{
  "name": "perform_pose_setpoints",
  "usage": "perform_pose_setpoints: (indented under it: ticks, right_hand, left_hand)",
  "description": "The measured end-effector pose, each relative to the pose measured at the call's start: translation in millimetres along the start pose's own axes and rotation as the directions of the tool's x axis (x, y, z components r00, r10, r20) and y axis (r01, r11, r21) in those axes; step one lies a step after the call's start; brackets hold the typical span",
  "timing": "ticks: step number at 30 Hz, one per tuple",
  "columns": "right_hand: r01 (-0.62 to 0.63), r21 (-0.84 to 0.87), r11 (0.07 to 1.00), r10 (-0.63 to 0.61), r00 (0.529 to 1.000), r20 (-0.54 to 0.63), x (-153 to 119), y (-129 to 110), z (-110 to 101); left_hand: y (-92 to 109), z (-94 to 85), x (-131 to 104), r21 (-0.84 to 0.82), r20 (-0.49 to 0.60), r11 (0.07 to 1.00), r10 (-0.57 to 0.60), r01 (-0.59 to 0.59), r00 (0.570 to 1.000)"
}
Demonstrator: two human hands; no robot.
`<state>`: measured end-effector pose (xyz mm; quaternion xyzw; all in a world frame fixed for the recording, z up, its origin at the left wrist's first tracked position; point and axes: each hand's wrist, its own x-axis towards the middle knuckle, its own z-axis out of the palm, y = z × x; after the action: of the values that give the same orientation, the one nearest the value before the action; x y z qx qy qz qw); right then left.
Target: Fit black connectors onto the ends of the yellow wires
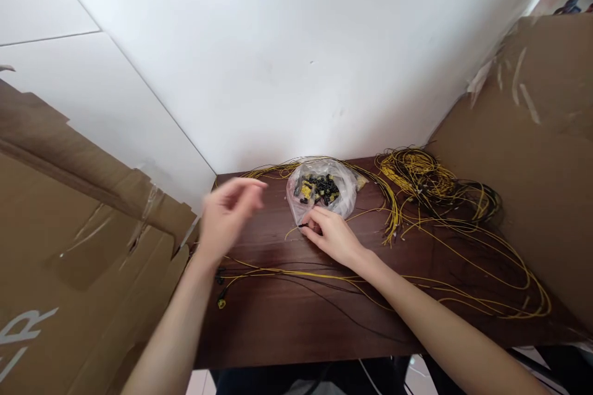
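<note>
Yellow and black on the near tabletop: stretches left to right in loose wires, ends at left in a yellow connector. Farther in, pinches a small black piece between thumb and fingertips of the right hand. Points a thin yellow wire end left and slightly near from there, with its long axis mostly crosswise. At left, holds the left hand raised, with blurred fingers loosely bent and apparently bare. From those fingertips, places the black piece to the right and nearer, well apart; puts the right hand closest, in contact. Just beyond, opens into a clear plastic bag of black connectors; cannot tell whether touching the knuckles. Far right, coils into a yellow-and-black tangle.
</note>
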<state>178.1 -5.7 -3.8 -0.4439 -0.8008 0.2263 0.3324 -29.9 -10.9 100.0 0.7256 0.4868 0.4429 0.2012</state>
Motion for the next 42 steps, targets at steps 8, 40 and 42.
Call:
perform_pose_setpoints:
  ticks: [8, 40, 42]
  right_hand:
    - [0.003, 0.118, 0.993, 0.007, 0.997, -0.082, 1, 5, 0]
    - [-0.094, 0.182, 0.979, 0.117, 0.986, -0.12, 2, 2, -4]
    - [-0.114, 0.225, 0.968, 0.144, 0.981, -0.126, 2, 3, -3]
  left_hand:
    - [-55, 86.1, -25, 0.093, 0.346, 0.985, 0.104, -0.144, 0.932]
    - [-64, 97.2, -34, -0.23, 0.077, 0.969, -0.076, 0.092, 0.994]
    - [-64, 96.7, -33, -0.227, 0.071, 0.971, -0.057, 0.072, 0.996]
